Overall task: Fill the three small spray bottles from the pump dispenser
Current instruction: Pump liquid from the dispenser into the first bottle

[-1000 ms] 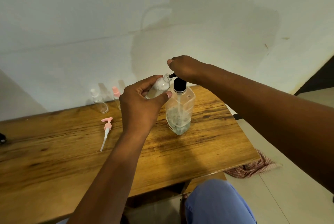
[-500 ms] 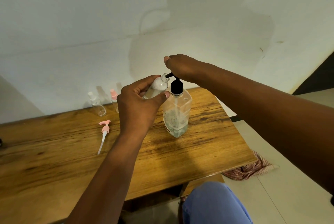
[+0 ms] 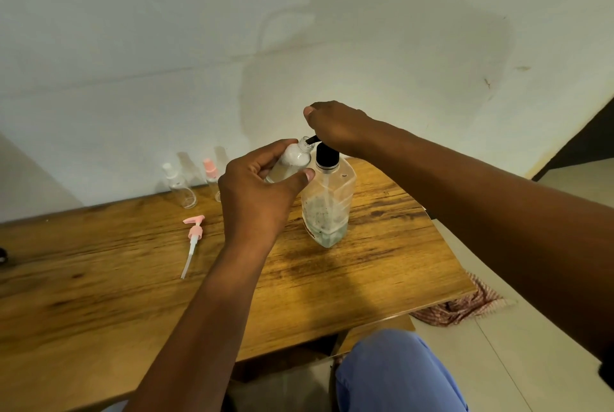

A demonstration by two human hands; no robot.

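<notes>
My left hand [image 3: 255, 192] grips a small clear spray bottle [image 3: 292, 159], uncapped and tilted, its open neck held against the black nozzle of the pump dispenser [image 3: 327, 199]. White liquid fills most of the small bottle. My right hand [image 3: 335, 127] rests on top of the black pump head, covering it. The dispenser is a clear square bottle standing on the wooden table [image 3: 382, 245], with liquid in its lower part. Two more small bottles stand by the wall: a clear one [image 3: 179, 189] and one with a pink cap [image 3: 211, 175], partly hidden by my left hand.
A loose pink spray head [image 3: 192, 239] with its white tube lies on the table left of my left arm. A checked cloth [image 3: 461, 305] lies on the tiled floor past the table's right edge. My blue-clad knee [image 3: 395, 375] shows below the front edge.
The pump head sits lower than half a second ago, with my right hand down on it. My left hand keeps the small bottle at the nozzle.
</notes>
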